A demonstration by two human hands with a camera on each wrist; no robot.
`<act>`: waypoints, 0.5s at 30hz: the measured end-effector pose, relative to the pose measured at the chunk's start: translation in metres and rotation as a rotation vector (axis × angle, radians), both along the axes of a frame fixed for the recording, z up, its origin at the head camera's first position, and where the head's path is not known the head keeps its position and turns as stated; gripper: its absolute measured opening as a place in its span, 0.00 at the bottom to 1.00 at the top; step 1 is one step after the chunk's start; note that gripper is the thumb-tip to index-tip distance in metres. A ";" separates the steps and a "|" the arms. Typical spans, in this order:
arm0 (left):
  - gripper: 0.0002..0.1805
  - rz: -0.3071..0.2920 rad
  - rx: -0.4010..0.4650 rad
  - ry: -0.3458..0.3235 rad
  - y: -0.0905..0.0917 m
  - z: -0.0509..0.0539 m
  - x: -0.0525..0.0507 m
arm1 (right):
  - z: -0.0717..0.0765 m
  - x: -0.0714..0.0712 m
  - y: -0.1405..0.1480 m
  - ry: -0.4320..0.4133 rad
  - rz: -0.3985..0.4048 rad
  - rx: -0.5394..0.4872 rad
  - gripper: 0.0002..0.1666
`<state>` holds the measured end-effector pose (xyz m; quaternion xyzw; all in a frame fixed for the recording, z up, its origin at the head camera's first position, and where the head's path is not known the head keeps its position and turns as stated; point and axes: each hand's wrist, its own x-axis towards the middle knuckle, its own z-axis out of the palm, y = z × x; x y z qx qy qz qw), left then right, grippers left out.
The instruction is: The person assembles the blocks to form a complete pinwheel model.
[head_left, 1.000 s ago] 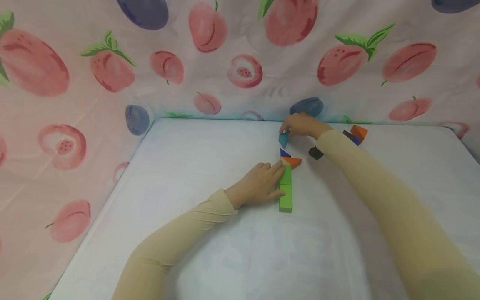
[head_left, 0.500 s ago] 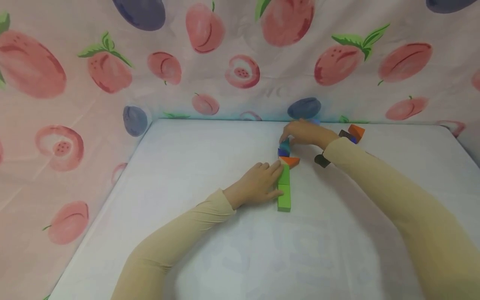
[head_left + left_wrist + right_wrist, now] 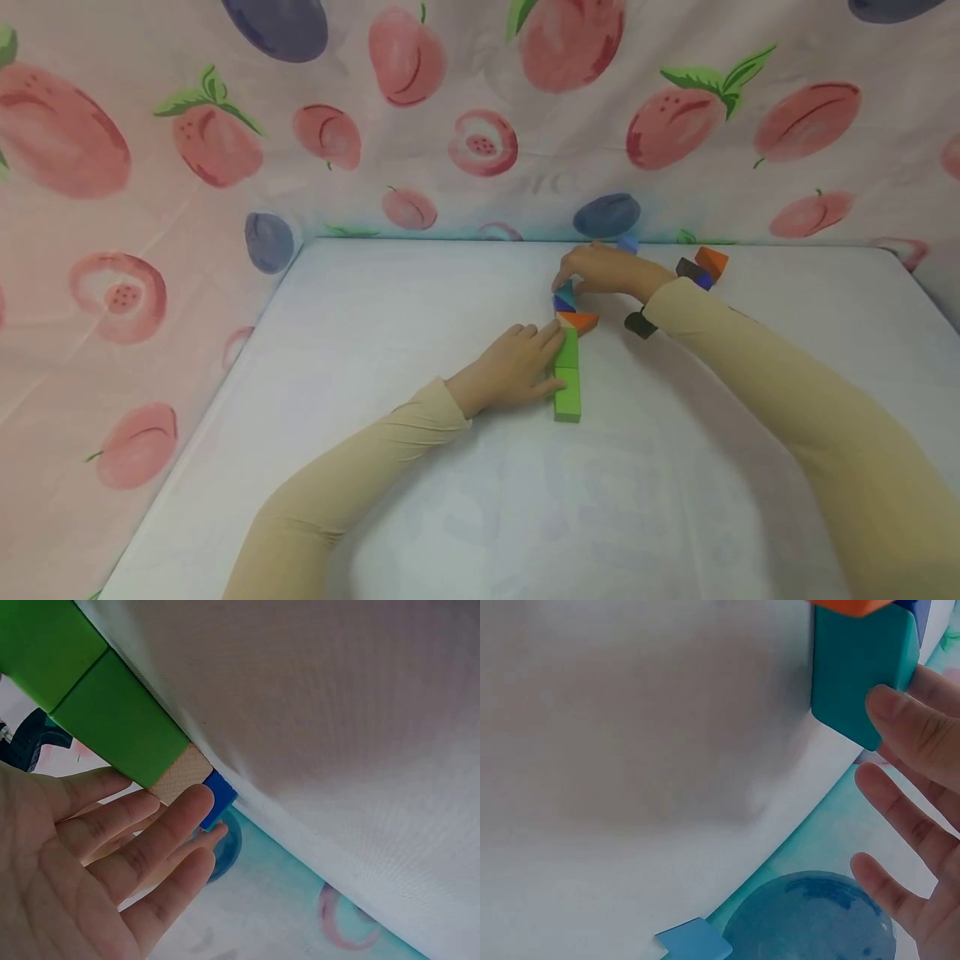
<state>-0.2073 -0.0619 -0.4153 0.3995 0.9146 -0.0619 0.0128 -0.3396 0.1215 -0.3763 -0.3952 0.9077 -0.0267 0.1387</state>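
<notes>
In the head view two light green blocks (image 3: 567,393) lie end to end in a line. Past their far end come an orange wedge (image 3: 582,322), a dark blue block (image 3: 563,306) and a teal block (image 3: 566,292). My left hand (image 3: 513,371) rests against the left side of the green blocks, its fingers extended; the left wrist view shows them beside a bare-wood face (image 3: 180,776). With thumb and fingers my right hand (image 3: 606,272) pinches the teal block, which stands against the dark blue one in the right wrist view. Its other fingers are spread away.
Right of the row lies a dark block (image 3: 640,325), partly behind the right sleeve. Farther back are another dark block (image 3: 687,270), a blue piece (image 3: 704,282) and an orange block (image 3: 712,262). A light blue block (image 3: 628,244) sits near the fruit-patterned cloth (image 3: 540,192).
My right hand has brought the teal block nearer, down to the dark blue block, which has turned or shifted slightly. The light blue block has come into sight behind it. My left hand stays put.
</notes>
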 end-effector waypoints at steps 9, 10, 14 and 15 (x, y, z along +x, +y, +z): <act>0.42 -0.003 0.002 -0.001 0.000 -0.001 0.000 | -0.001 0.003 0.002 -0.004 0.012 -0.010 0.20; 0.42 -0.005 0.003 0.002 0.000 -0.001 0.000 | -0.001 0.003 0.002 -0.006 0.012 -0.010 0.20; 0.42 -0.008 0.004 0.010 0.000 -0.001 0.000 | -0.001 0.004 0.003 -0.017 0.002 -0.013 0.21; 0.43 -0.010 0.004 0.011 0.000 -0.002 -0.001 | -0.001 0.004 0.003 -0.022 -0.001 -0.017 0.22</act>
